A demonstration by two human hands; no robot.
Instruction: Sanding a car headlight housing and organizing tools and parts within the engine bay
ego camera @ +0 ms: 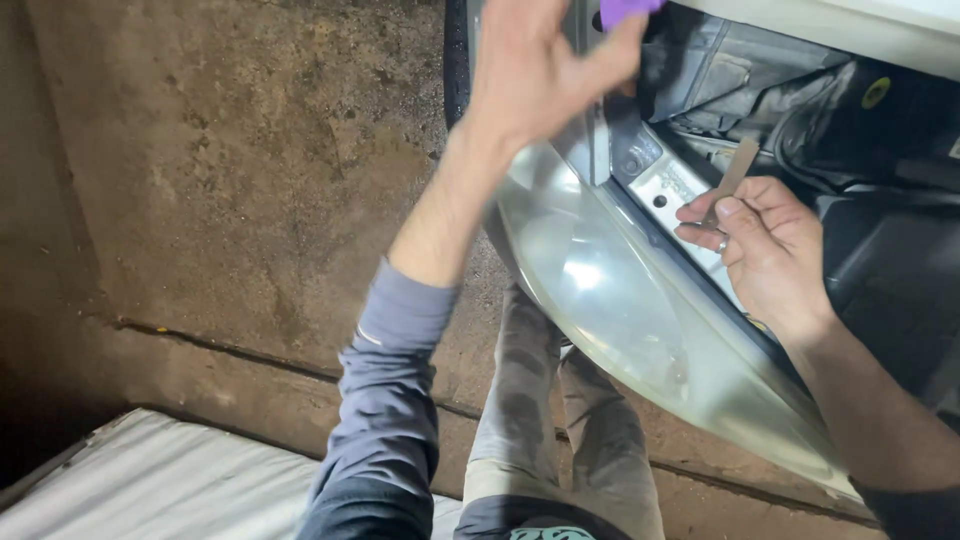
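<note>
Standing over a car's front corner on a stained concrete floor [230,170]. Cloudy headlight [610,290] sits just below the open engine bay [800,110]. Left hand [535,65] is raised and blurred, fingers pinching a purple scrap [622,10] cut off by the frame's top edge. Right hand [765,245] is closed around a thin flat metal strip [735,175] beside the grey bracket [665,185]. Judgement: steady the strip before prying. Strip's lower end hidden; bay interior dark.
</note>
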